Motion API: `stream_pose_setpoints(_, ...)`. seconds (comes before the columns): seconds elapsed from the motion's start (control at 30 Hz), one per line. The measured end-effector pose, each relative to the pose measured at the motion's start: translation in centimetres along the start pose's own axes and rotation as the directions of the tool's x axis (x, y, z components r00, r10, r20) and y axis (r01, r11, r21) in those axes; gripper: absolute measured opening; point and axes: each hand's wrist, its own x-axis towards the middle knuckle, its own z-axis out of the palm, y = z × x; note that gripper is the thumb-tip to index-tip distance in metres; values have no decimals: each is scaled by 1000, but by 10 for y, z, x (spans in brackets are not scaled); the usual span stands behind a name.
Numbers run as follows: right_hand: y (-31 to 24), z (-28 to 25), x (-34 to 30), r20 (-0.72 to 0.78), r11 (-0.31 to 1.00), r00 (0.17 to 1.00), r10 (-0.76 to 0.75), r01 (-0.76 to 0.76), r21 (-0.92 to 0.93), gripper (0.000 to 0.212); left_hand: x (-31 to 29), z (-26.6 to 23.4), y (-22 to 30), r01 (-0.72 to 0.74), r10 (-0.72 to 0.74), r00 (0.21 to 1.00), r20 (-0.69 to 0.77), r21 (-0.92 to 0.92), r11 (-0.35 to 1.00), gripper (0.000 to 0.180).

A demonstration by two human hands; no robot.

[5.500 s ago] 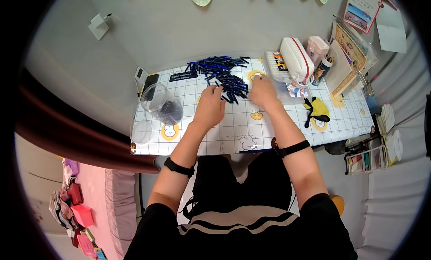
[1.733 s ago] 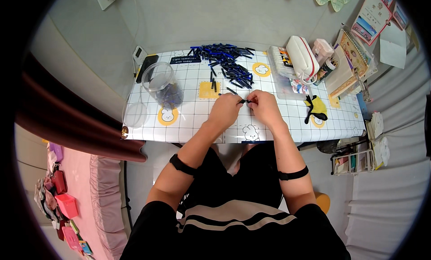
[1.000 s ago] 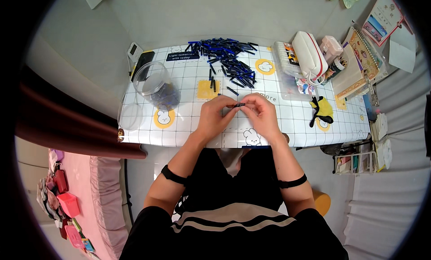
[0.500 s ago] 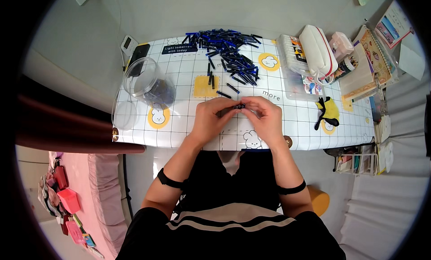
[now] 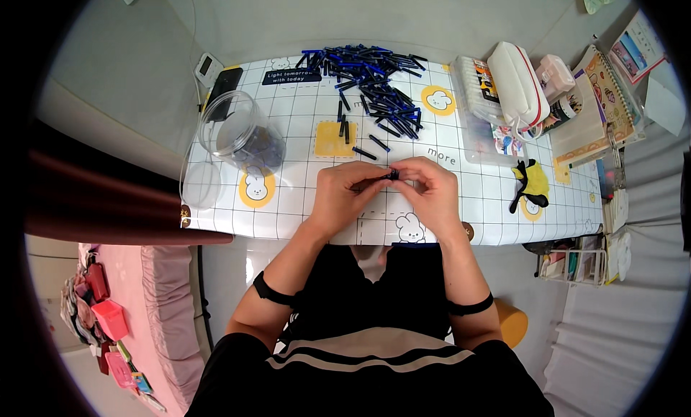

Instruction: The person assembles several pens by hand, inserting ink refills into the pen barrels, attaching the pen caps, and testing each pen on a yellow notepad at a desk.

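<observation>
Over the near middle of the table, my left hand [image 5: 347,190] and my right hand [image 5: 430,190] meet at the fingertips. Both are closed, pinching a small bundle of dark ink cartridges [image 5: 392,174]; the fingers cover most of it. Just beyond them, one loose ink cartridge [image 5: 365,153] lies near the left fingers, and another cartridge [image 5: 379,143] rests a little farther back. At the back of the table spreads a large pile of blue-black ink cartridges [image 5: 363,71]. To the left, a clear jar [image 5: 230,125] holds more of them.
A clear round lid [image 5: 201,185] lies by the jar, with a black phone [image 5: 224,84] behind it. On the right are a clear organizer box [image 5: 479,140], a white pencil case [image 5: 518,82], a yellow-and-black cloth item [image 5: 533,181] and upright notebooks [image 5: 597,104].
The bundle has turned between my fingertips, so less of its ends shows. Both hands stay together over the same spot; the whole view has shifted slightly.
</observation>
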Motion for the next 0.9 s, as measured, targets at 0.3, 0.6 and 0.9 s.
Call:
stream_pose_setpoints(0.3,-6,1,-2,-5,999,1000,-18,18,31,21,-1,-2,5,-3,3,1000,-4,31,1000,14)
stream_pose_setpoints(0.6,-13,6,-4,2,999,1000,12,-12,-42,20,-4,-7,5,41,-41,999,-22,5,999,14)
stream_pose_setpoints(0.9,-2,2,1,-22,995,1000,-5,3,-98,17,4,1,-4,-25,25,999,-24,-24,999,14)
